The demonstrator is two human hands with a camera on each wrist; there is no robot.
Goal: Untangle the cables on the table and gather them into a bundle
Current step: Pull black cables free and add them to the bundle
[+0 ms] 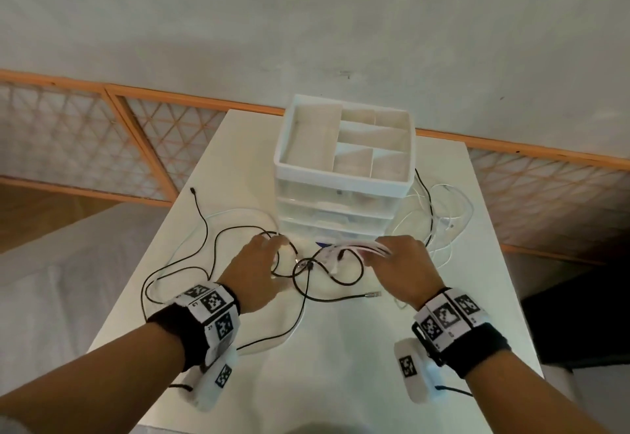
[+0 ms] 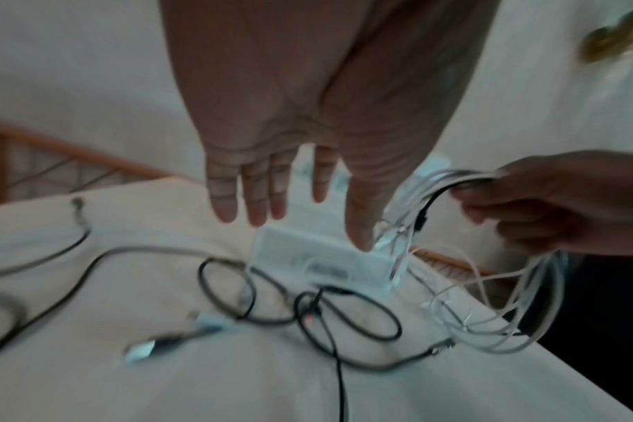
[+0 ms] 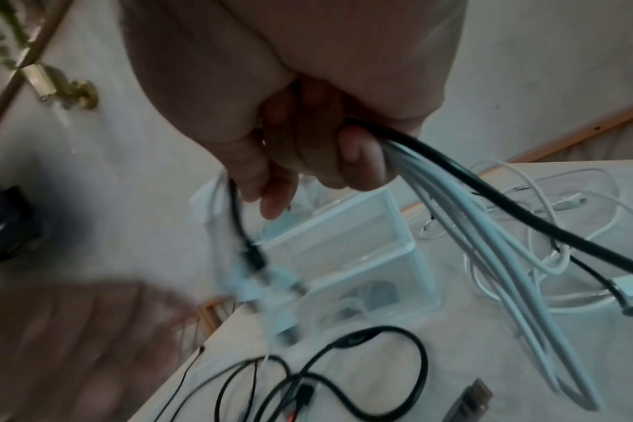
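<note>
While right hand (image 1: 402,268) fingers clutch gathered cables (image 3: 463,217), left hand (image 1: 254,271) spreads empty beside drawer unit (image 1: 344,174).

Head looks down; wrists close; all share table (image 1: 341,348).

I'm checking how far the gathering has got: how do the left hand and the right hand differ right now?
The left hand has straight, spread fingers and holds nothing; the right hand has fingers curled round a bunch of white and black cables. The left hand hovers over the loose black cables on the table; the right hand lifts its bunch beside the drawer unit. Both wear marker wristbands.
</note>
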